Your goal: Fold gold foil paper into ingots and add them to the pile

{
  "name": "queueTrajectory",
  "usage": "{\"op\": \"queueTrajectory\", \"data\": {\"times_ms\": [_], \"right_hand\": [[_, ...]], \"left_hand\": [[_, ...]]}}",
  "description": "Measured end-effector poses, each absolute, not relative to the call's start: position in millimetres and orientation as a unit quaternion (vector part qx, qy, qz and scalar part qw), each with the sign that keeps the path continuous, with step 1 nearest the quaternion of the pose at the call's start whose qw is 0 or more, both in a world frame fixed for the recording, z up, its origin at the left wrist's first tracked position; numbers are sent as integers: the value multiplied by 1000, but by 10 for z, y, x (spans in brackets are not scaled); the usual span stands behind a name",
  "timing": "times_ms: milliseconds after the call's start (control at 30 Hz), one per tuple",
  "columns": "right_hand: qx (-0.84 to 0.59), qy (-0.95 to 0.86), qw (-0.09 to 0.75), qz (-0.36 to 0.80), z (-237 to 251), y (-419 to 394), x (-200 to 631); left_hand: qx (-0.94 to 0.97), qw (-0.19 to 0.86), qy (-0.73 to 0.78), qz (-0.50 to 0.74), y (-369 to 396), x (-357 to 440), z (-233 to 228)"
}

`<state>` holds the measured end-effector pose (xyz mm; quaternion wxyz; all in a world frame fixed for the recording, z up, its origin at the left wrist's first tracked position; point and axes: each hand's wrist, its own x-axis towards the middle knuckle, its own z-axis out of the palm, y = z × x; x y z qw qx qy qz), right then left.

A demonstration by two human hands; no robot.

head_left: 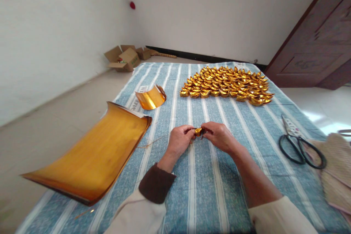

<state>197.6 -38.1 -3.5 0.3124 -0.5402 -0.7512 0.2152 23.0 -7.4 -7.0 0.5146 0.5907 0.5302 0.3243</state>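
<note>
My left hand (179,140) and my right hand (218,135) meet over the middle of the blue-and-white striped cloth (208,182). Between their fingertips they pinch a small folded piece of gold foil paper (198,131), mostly hidden by the fingers. A large curled stack of gold foil sheets (93,155) lies to my left, hanging over the cloth's edge. A smaller curled gold sheet (150,98) stands beyond it. At the far side, several finished gold folded ingots (227,85) are laid in close rows.
Black-handled scissors (298,144) lie at the right, next to a woven beige item (338,170). Open cardboard boxes (124,58) sit on the floor by the far wall. A dark wooden door (318,44) stands at the right.
</note>
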Motion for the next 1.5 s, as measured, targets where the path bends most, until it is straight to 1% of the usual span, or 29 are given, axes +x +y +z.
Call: {"op": "queueTrajectory", "data": {"times_ms": [233,433,533,700,1200,1500], "right_hand": [[-513,-755,320,254,-82,-367,2013],[-506,-774,312,218,-129,-337,2037],[-501,-790,294,196,-155,-319,2049],[-506,-803,282,140,-166,-313,2064],[-476,-836,232,143,-92,-324,2064],[-498,-825,253,84,-144,-332,1985]], "left_hand": [[588,507,541,324,-60,239,-70],[601,490,541,324,-53,233,-110],[603,487,542,325,-53,233,-121],[612,484,536,323,-58,238,-115],[599,490,547,320,-65,251,-58],[602,495,536,324,-64,253,-70]]}}
